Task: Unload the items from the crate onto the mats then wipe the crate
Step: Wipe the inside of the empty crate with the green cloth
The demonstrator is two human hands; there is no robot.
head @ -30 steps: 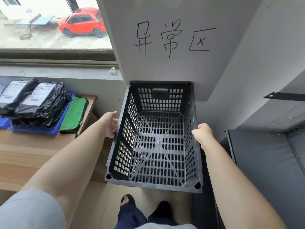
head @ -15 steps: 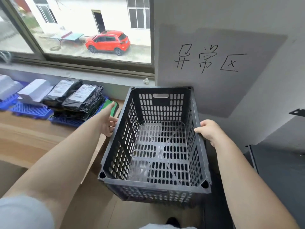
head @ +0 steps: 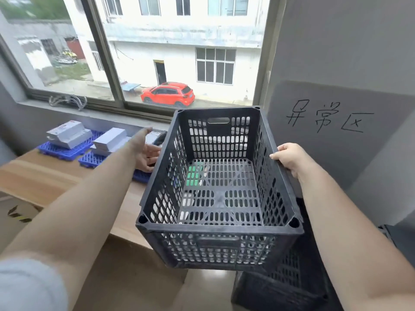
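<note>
While gripped at its right rim by right hand (head: pixel 289 158), perforated black plastic crate (head: pixel 219 194), rectangular, slotted; left hand (head: pixel 143 151) flat, fingers straight, against left wall.

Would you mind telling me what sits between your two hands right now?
In the head view, the empty black crate spans the gap: the left hand rests against its left wall, the right hand grips its right rim.

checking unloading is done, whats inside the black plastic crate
Nothing lies inside the black perforated plastic crate; its slotted floor is bare. A green cloth shows through the holes from beneath, mostly hidden by the grid.
</note>
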